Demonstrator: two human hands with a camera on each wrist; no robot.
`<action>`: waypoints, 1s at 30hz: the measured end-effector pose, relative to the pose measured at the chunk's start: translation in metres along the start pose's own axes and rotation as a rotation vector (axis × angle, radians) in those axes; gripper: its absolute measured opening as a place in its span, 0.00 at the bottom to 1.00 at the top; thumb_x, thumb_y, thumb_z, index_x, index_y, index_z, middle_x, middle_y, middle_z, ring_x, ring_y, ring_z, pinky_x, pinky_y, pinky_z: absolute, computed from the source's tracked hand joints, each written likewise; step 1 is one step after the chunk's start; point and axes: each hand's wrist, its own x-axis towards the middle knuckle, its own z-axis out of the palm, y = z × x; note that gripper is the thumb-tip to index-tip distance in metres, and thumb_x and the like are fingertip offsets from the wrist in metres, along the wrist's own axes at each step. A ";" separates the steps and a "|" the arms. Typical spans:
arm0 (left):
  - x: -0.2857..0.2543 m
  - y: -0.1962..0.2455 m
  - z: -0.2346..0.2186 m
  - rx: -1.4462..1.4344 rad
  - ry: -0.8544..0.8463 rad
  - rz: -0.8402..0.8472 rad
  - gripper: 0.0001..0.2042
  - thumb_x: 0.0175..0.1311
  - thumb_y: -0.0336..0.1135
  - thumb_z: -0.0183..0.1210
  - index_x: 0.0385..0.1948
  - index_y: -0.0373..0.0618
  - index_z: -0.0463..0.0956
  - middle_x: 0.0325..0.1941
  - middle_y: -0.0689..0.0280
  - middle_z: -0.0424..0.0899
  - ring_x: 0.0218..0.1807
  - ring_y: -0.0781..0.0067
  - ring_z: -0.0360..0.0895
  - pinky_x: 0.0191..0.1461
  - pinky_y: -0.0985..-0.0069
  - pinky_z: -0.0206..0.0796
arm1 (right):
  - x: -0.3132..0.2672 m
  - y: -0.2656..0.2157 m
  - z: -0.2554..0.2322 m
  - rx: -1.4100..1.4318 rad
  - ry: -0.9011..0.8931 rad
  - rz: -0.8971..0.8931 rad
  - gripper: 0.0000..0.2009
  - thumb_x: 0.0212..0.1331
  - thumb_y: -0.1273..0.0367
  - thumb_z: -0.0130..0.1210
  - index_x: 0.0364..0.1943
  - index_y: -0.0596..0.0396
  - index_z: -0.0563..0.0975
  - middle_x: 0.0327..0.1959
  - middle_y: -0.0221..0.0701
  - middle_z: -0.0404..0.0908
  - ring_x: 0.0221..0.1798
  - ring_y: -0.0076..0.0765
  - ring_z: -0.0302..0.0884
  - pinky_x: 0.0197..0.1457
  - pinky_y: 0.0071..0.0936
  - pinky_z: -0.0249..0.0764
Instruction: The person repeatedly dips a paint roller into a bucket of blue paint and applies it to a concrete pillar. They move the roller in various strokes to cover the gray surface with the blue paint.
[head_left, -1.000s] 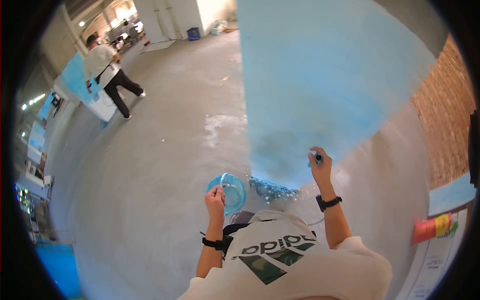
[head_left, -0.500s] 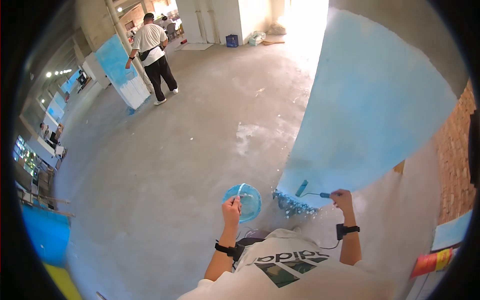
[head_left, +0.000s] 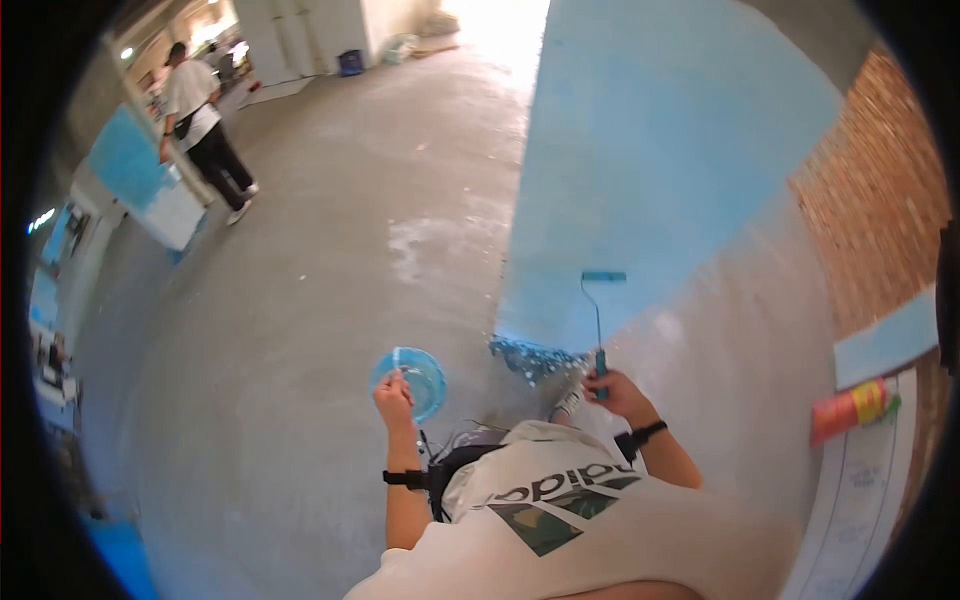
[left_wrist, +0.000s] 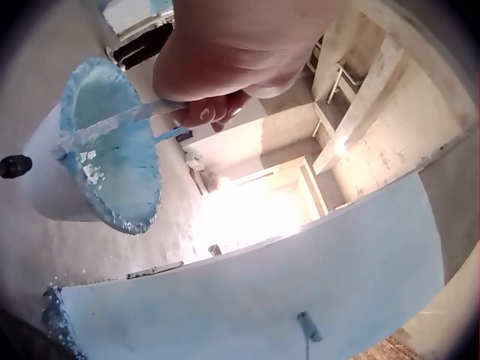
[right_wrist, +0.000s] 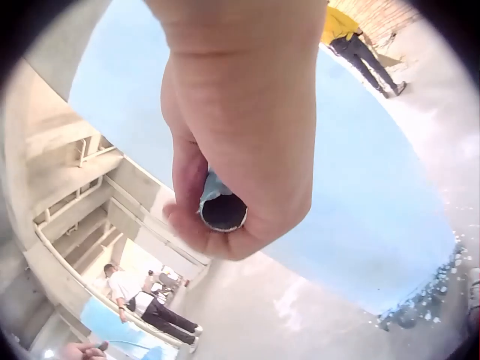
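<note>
My left hand (head_left: 394, 395) grips the handle of a blue-stained bucket (head_left: 430, 385). In the left wrist view, pale blue paint coats the inside of the bucket (left_wrist: 120, 176), and my fingers curl round its strap-like handle. My right hand (head_left: 625, 397) holds a paint roller by its dark green handle (head_left: 601, 370). The roller head (head_left: 604, 277) overlaps the light blue wall (head_left: 640, 160), well above the wall's paint-spattered foot. From the right wrist, the round end of the roller handle (right_wrist: 223, 213) shows between my curled fingers and thumb.
Paint-spattered dark edging (head_left: 535, 360) runs along the wall's foot. A brick surface (head_left: 870, 170) and a red-and-yellow package (head_left: 855, 410) are at the right. Another person (head_left: 200, 125) stands by a half-painted panel (head_left: 145, 175) at the far left. In the right wrist view appears a person in yellow (right_wrist: 352, 37).
The roller was low by the wall's foot half a second ago; it is now higher, with its handle pointing down toward me. The head view swung right and then back left. My left hand keeps the bucket.
</note>
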 end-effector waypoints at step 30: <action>-0.002 0.085 0.043 0.023 0.033 0.062 0.12 0.74 0.34 0.50 0.36 0.37 0.79 0.15 0.79 0.58 0.15 0.90 0.51 0.17 0.85 0.43 | 0.041 -0.246 0.094 -0.049 0.186 -0.653 0.33 0.64 0.36 0.45 0.28 0.55 0.73 0.12 0.23 0.62 0.10 0.23 0.56 0.14 0.24 0.52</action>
